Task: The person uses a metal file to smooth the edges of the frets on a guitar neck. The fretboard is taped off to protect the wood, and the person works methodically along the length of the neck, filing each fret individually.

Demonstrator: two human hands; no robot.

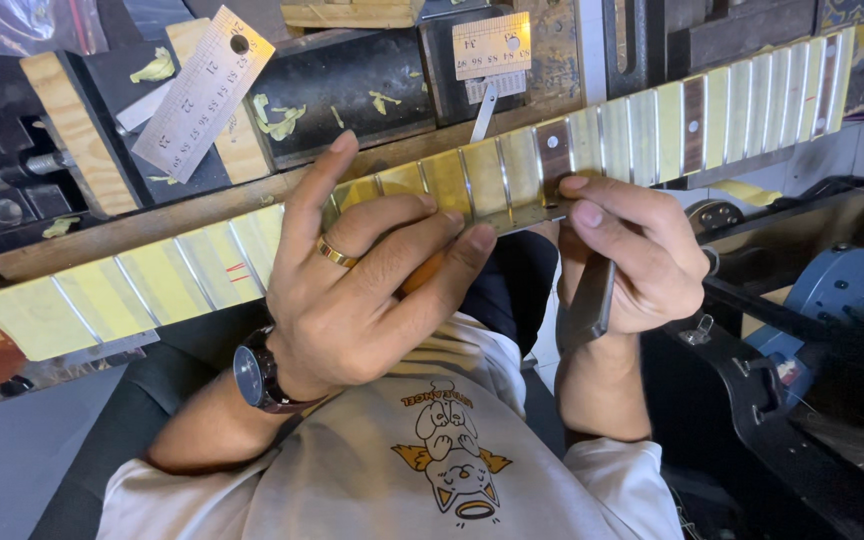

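The left hand (372, 290) lies over the middle of a guitar neck (492, 185), which runs slanted across the view from lower left to upper right. Its fingers are spread and gently curled, the index finger stretched over the far edge, the others pressing on the fretboard; a gold ring sits on one finger and a dark wristwatch (255, 375) on the wrist. Under the palm something orange shows, but the view does not tell what it is.

The right hand (632, 255) is half closed. Its thumb and index fingertip pinch the near edge of the neck at a bare dark fret space, while the other fingers curl around a flat dark metal tool (588, 305), perhaps a file, pointing down.

The fretboard is covered between the shiny metal frets with yellow masking tape (152, 280), matte and slightly wrinkled. Behind the neck lie a steel ruler (202, 95) and wooden blocks (72, 125) on a dark bench.
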